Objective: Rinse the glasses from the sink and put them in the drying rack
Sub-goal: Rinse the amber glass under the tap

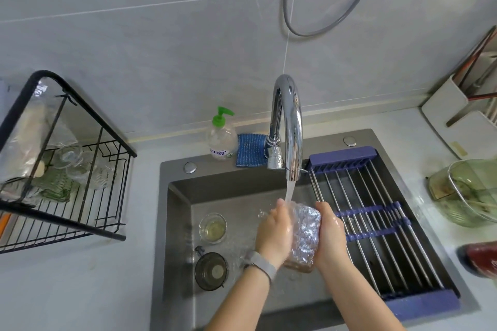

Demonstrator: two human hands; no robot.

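Head view shows us both hands over the sink [177,223], under the running tap [287,126]. Our left hand [274,234] curls round one side of a ribbed glass [305,236], and our right hand [329,236] cups the other side, fingers wrapped about it. We hold the glass tilted, its mouth toward the water stream. Its base is hidden between our wrists, and the splashing blurs its rim. Both forearms reach in from the near edge of the sink, a watch [262,263] on the left wrist. Another small glass [213,227] stands upright near the sink's left wall. On the counter to the left, the drying rack [107,196] holds several glasses that are hard to tell apart.
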